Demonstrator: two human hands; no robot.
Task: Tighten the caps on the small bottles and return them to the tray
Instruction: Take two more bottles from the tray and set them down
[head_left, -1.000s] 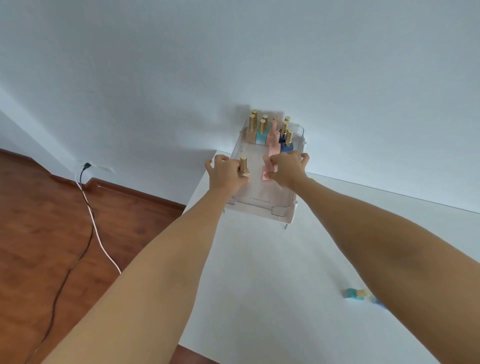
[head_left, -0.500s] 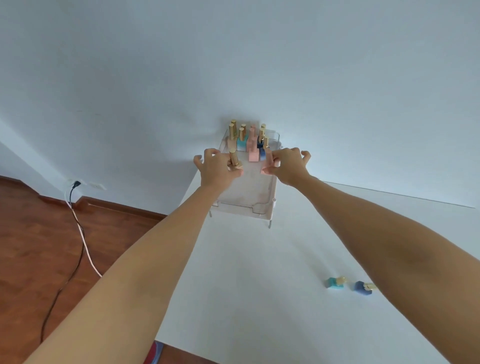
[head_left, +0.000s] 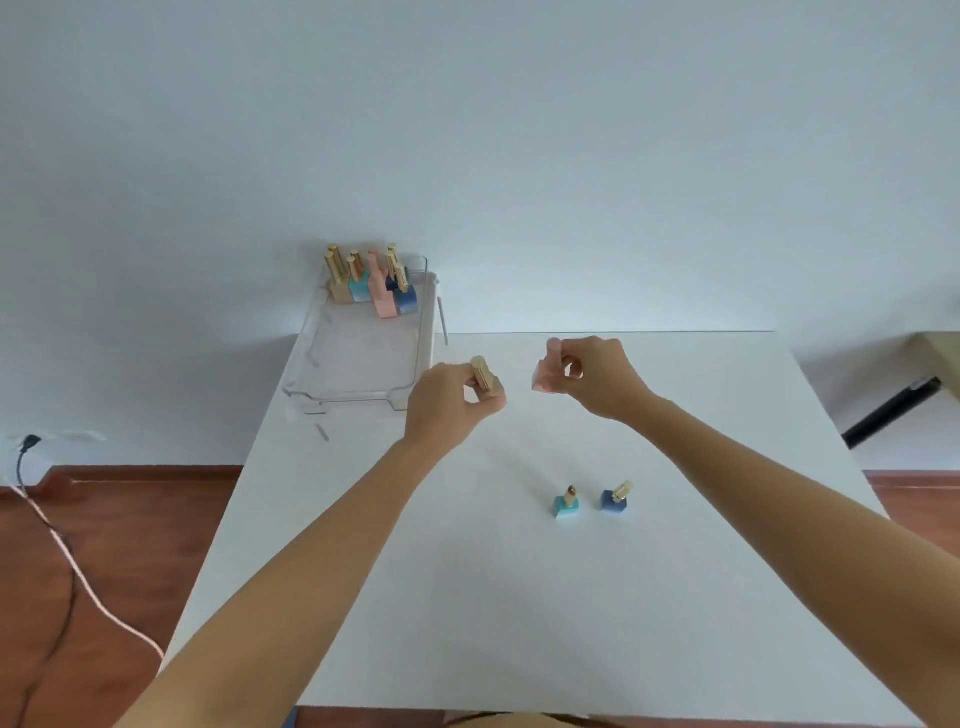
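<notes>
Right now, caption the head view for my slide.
Each hand, left and right, holds a small bottle above the table; two more stand loose, the rest in the tray.

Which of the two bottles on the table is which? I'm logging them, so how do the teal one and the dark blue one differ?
The teal bottle stands left of the dark blue bottle. The teal one's neck ends in a dark brownish tip; the blue one carries a gold cap, leaning right. Both are small, square-bodied, and stand apart on the white table, outside the tray.
</notes>
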